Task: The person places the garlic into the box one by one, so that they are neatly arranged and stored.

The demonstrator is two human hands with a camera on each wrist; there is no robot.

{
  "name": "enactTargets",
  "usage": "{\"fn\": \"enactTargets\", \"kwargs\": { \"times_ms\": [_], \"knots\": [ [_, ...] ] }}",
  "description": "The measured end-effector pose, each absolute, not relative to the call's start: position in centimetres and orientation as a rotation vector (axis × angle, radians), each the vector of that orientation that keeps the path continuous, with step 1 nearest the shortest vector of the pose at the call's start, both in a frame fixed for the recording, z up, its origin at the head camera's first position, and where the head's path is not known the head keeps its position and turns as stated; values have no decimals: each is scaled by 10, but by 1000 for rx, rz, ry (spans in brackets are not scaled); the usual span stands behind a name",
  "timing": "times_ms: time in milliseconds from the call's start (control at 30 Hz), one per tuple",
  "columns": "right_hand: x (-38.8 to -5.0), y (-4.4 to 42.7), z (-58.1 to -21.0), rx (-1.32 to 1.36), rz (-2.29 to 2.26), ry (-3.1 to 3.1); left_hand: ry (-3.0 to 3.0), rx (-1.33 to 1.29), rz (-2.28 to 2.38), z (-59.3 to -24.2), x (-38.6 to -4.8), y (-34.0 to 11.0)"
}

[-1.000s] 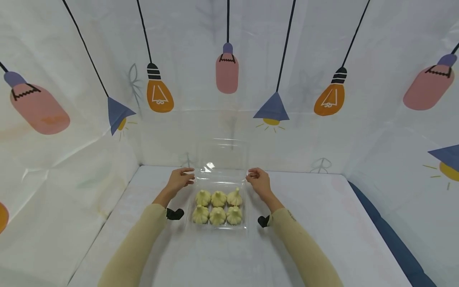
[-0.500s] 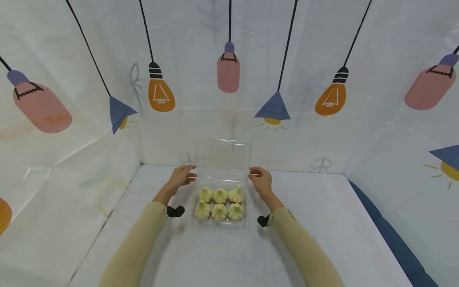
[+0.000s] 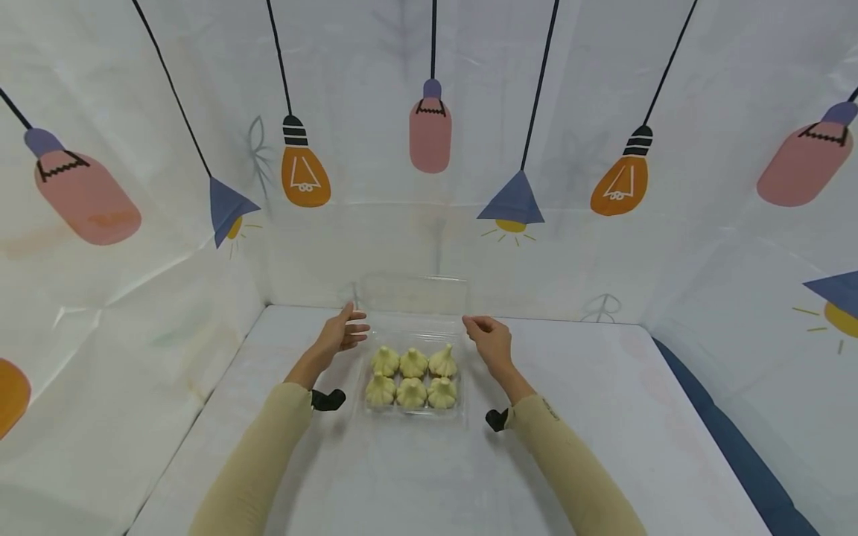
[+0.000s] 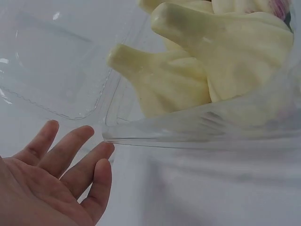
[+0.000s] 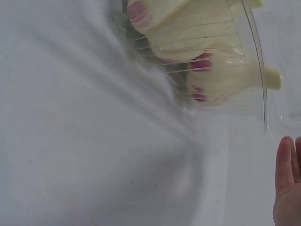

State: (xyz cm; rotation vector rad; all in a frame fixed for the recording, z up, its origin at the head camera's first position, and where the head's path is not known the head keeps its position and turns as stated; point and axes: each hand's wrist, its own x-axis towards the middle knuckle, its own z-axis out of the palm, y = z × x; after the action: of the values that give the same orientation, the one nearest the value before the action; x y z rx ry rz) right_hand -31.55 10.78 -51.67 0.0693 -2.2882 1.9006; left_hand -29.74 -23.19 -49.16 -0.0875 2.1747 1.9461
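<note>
A clear plastic clamshell box (image 3: pixel 412 414) holds garlic bulbs (image 3: pixel 412 392) in two rows of three. Its transparent lid (image 3: pixel 415 295) stands raised, leaning toward the back wall. Beside the hinge on the left is my left hand (image 3: pixel 335 335), fingers spread; in the left wrist view one fingertip of this hand (image 4: pixel 70 174) lies at the box's corner, and contact is hard to tell. Across from it, my right hand (image 3: pixel 491 342) reaches toward the lid's right side. Straight fingers of that hand (image 5: pixel 288 181) show at the right wrist view's edge, apart from the box.
A white-covered table (image 3: pixel 590 432) extends on both sides of the box. Close behind it hangs a white sheet (image 3: pixel 375 149) printed with lamps. Dark blue material (image 3: pixel 724 447) runs along the table's right edge. Black wrist mounts (image 3: pixel 328 400) sit below each hand.
The lid has tipped farther back, its top edge now lower in the head view. My left fingers have spread and lifted slightly. The right hand has shifted only a little.
</note>
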Motion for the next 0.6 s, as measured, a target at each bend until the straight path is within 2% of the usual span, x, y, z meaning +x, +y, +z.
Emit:
{"fn": "enactTargets", "kwargs": {
  "times_ms": [600],
  "knots": [
    [-301, 108, -511, 27, 2137, -2309, 2109, -41, 1950, -506, -287, -234]
  ]
}}
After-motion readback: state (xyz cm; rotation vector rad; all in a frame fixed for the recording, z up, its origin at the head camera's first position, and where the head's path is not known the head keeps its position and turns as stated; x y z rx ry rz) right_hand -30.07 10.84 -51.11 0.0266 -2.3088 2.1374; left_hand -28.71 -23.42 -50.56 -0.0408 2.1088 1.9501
